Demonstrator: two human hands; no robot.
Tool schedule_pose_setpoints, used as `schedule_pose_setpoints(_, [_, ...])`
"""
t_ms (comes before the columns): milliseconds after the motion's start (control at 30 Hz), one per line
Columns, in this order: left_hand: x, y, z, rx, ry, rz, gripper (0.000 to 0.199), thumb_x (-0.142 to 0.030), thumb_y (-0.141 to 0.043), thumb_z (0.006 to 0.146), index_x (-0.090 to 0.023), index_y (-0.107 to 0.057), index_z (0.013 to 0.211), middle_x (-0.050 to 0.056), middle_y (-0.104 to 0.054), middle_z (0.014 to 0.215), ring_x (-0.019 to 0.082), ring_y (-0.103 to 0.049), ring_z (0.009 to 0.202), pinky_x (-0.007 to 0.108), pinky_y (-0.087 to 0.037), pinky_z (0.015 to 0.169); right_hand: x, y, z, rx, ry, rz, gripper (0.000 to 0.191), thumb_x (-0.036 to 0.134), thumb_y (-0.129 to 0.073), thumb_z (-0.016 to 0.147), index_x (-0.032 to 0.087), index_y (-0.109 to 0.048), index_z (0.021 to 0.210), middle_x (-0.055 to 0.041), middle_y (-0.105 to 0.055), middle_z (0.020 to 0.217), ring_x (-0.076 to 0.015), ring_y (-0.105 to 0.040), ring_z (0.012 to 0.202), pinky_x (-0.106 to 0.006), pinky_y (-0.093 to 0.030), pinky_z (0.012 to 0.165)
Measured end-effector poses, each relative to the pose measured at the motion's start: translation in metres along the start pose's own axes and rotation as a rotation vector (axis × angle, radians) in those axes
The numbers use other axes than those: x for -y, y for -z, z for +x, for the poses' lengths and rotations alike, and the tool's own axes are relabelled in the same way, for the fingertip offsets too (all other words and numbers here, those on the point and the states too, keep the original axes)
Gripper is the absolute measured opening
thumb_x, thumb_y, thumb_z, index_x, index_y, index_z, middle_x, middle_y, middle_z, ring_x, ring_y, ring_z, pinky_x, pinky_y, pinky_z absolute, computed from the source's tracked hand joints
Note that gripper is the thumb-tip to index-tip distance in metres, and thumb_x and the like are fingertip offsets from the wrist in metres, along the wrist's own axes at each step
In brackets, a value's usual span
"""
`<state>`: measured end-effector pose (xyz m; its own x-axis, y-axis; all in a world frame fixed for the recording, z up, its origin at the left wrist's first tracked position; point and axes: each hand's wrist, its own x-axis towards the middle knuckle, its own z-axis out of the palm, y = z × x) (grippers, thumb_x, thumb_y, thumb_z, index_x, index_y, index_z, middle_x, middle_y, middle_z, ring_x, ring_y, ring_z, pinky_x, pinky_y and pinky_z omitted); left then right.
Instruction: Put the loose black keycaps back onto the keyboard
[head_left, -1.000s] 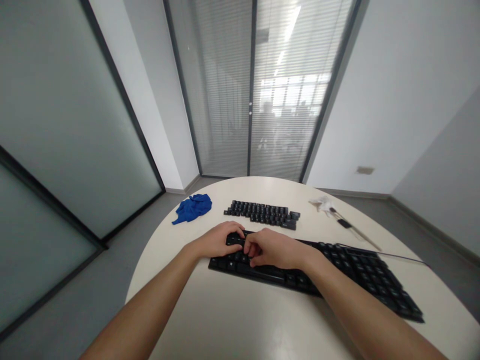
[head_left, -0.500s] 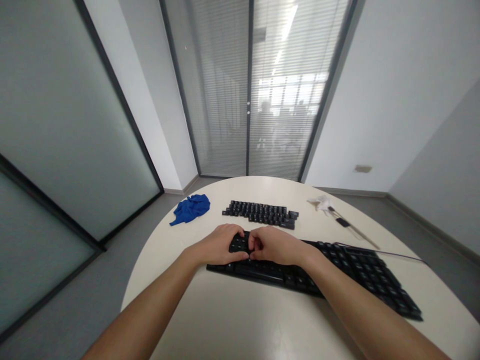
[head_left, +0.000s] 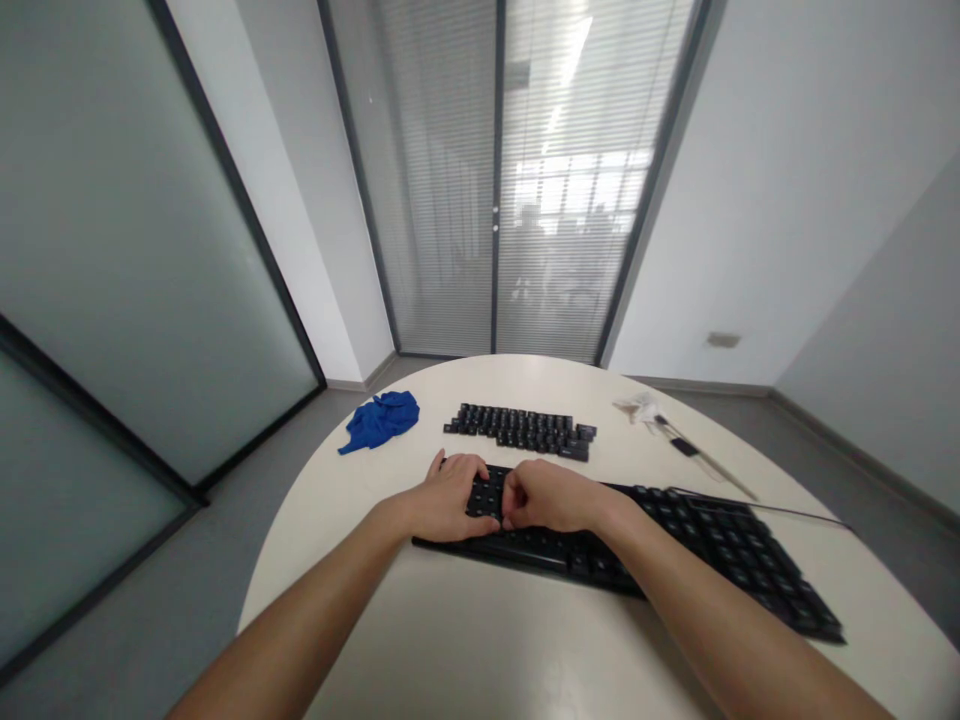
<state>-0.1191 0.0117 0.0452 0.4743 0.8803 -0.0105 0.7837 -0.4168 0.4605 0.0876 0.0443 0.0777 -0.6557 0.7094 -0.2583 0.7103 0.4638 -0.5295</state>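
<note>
On the counter point(head_left: 420, 640), the black computer keyboard point(head_left: 724, 540) runs ten-to-four o'clock beneath the left hand point(head_left: 448, 500), fingers spread, and the right hand point(head_left: 556, 497), fingers curled, whether gripping anything I cannot tell.

The left hand point(head_left: 452, 497) is resting, fingers spread, on the left end of a black computer keyboard point(head_left: 709, 525); the right hand point(head_left: 555, 495) is curling beside it. Beyond, detached black keycaps point(head_left: 526, 428) are lying in rows near a crumpled blue cloth point(head_left: 381, 418).
</note>
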Motion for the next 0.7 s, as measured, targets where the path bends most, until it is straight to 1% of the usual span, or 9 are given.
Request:
schedule_pose_setpoints(67, [-0.001,0.001,0.0,0.003,0.006,0.002,0.05,-0.047,-0.071,0.076,-0.024,-0.044,0.112,0.008,-0.055,0.121,0.031,-0.049,0.123,0.061,-0.009,0.119,-0.002,-0.001,0.001,0.005,0.017,0.024,0.006,0.023,-0.074,0.071,0.019,-0.073,0.075,0.0013,-0.07,0.068,-0.0137,-0.061,0.064,-0.021,-0.037,0.054])
schedule_pose_setpoints(133, [-0.001,0.001,-0.001,0.013,0.008,0.002,0.049,-0.048,-0.07,0.077,-0.024,-0.044,0.111,0.008,-0.054,0.12,0.031,-0.049,0.123,0.061,-0.008,0.119,-0.005,-0.002,0.002,0.002,0.035,0.053,0.014,0.024,-0.077,0.069,0.019,-0.073,0.081,0.0017,-0.07,0.07,-0.0135,-0.061,0.064,-0.02,-0.039,0.054])
schedule_pose_setpoints(200, [-0.001,0.002,-0.001,0.028,0.015,0.0,0.049,-0.049,-0.07,0.078,-0.024,-0.044,0.111,0.008,-0.054,0.121,0.03,-0.05,0.122,0.061,-0.007,0.119,-0.009,-0.002,0.005,-0.026,0.06,0.059,0.014,0.023,-0.075,0.072,0.018,-0.073,0.085,0.0012,-0.072,0.073,-0.0136,-0.063,0.066,-0.02,-0.04,0.056])
schedule_pose_setpoints(267, [0.0,0.004,-0.001,0.043,0.022,-0.007,0.05,-0.05,-0.07,0.079,-0.024,-0.044,0.112,0.008,-0.054,0.122,0.03,-0.049,0.123,0.061,-0.006,0.12,-0.013,-0.002,0.008,-0.136,0.066,-0.033,0.009,0.021,-0.068,0.08,0.019,-0.073,0.087,0.0001,-0.074,0.078,-0.0139,-0.065,0.07,-0.021,-0.042,0.06])
schedule_pose_setpoints(333, [0.001,0.005,-0.001,0.052,0.029,-0.015,0.05,-0.05,-0.07,0.079,-0.025,-0.044,0.113,0.008,-0.055,0.123,0.03,-0.048,0.125,0.061,-0.005,0.12,-0.018,-0.001,0.011,-0.301,0.027,-0.184,0.013,0.02,-0.061,0.087,0.02,-0.073,0.09,-0.0025,-0.075,0.085,-0.0159,-0.067,0.078,-0.022,-0.044,0.068])
schedule_pose_setpoints(367, [0.001,0.005,-0.001,0.052,0.032,-0.015,0.05,-0.051,-0.07,0.079,-0.025,-0.044,0.112,0.008,-0.055,0.123,0.03,-0.048,0.125,0.061,-0.006,0.12,-0.021,0.001,0.013,-0.372,-0.005,-0.248,0.014,0.02,-0.06,0.088,0.019,-0.073,0.092,-0.0045,-0.075,0.09,-0.0177,-0.067,0.084,-0.024,-0.045,0.073])
schedule_pose_setpoints(433, [0.002,0.007,-0.002,0.05,0.04,-0.008,0.051,-0.051,-0.07,0.079,-0.024,-0.044,0.113,0.008,-0.055,0.123,0.03,-0.048,0.126,0.059,-0.008,0.12,-0.025,0.004,0.016,-0.459,-0.055,-0.325,0.016,0.018,-0.058,0.089,0.017,-0.072,0.096,-0.0085,-0.073,0.098,-0.0215,-0.065,0.094,-0.028,-0.044,0.081])
schedule_pose_setpoints(567, [0.005,0.012,-0.002,0.056,0.047,0.002,0.054,-0.053,-0.071,0.078,-0.023,-0.044,0.114,0.01,-0.054,0.124,0.031,-0.048,0.125,0.057,-0.01,0.121,-0.023,0.01,0.022,-0.522,-0.093,-0.426,0.018,0.017,-0.06,0.087,0.016,-0.072,0.101,-0.0109,-0.07,0.107,-0.025,-0.061,0.104,-0.032,-0.043,0.09])
schedule_pose_setpoints(700, [0.005,0.018,-0.004,0.041,0.072,0.011,0.059,-0.056,-0.073,0.076,-0.022,-0.044,0.116,0.01,-0.054,0.122,0.032,-0.049,0.124,0.057,-0.016,0.119,-0.013,0.008,0.028,-0.521,-0.093,-0.524,0.02,0.02,-0.063,0.087,0.017,-0.072,0.105,-0.0124,-0.068,0.112,-0.0273,-0.058,0.11,-0.034,-0.042,0.092])
